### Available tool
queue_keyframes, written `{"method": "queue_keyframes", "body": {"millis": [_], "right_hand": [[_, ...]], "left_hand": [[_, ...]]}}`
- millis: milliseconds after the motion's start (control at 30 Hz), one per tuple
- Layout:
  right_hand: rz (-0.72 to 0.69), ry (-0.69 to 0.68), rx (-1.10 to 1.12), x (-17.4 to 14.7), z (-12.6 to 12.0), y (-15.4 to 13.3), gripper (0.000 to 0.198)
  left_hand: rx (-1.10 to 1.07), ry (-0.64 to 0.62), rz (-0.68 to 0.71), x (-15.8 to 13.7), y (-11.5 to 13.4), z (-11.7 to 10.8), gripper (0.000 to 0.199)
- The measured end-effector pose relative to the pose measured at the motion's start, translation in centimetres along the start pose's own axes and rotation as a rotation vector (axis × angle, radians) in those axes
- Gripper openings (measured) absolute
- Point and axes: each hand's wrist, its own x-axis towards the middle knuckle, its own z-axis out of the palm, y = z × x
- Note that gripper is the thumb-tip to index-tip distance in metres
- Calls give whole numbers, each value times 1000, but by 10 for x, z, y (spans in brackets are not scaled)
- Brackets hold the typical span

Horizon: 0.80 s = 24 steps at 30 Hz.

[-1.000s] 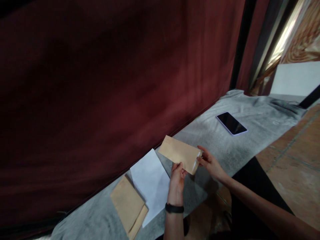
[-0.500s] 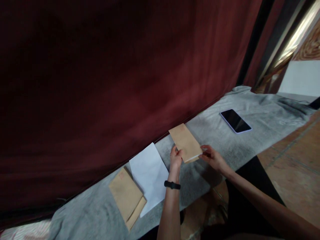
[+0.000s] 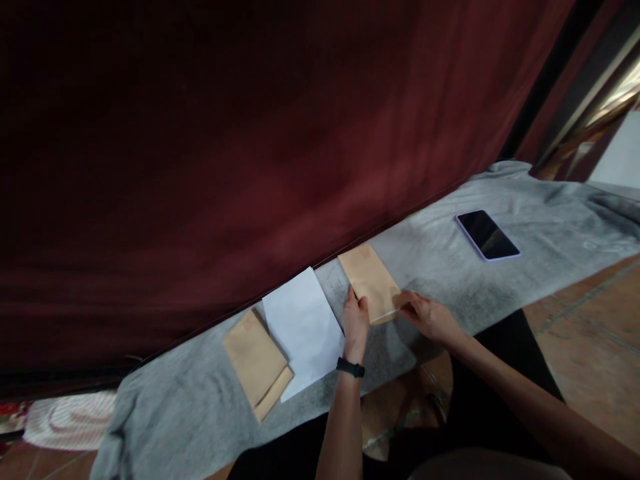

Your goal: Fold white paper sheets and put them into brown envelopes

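A brown paper envelope (image 3: pixel 371 279) lies tilted between my two hands, its flap end toward me. A thin white edge of paper shows at its mouth. My left hand (image 3: pixel 355 319), with a black band at the wrist, grips the envelope's left side, thumb on top. On the opposite side, my right hand (image 3: pixel 424 315) pinches the near right corner by the opening. White paper sheets (image 3: pixel 303 333) lie left of my left hand. Beyond them is another brown envelope or small stack of envelopes (image 3: pixel 256 363), flap end toward me.
A grey cloth (image 3: pixel 190 407) covers the long narrow surface. Toward its right end lies a phone (image 3: pixel 488 235) with a lilac edge. A dark red curtain (image 3: pixel 280 167) hangs along the far side. Tiled floor (image 3: pixel 590 327) shows at the right.
The white edge at the envelope's mouth now shows less. My right hand has closed in on the near right corner. The whole view has shifted slightly.
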Motion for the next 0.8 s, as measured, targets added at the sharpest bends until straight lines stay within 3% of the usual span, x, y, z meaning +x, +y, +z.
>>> {"method": "queue_keyframes", "body": {"millis": [67,133,267,367,800], "right_hand": [[-27,-11,-44,3,-2,5,28],[-85,-12,-72,7,-5,10,29],[-307,34,-57,16,-15,17,35],[-414,15,-80,20,-23,18,34],[-537,-70,-165,32,-30,27,35]], "left_hand": [[91,57,49,-13,2,0,54],[167,74,192,-27,3,0,56],[246,-50,476,-46,-3,3,54],[315,-95,502,-49,-8,4,48],[515,-214,521,-40,5,-5,41]]}}
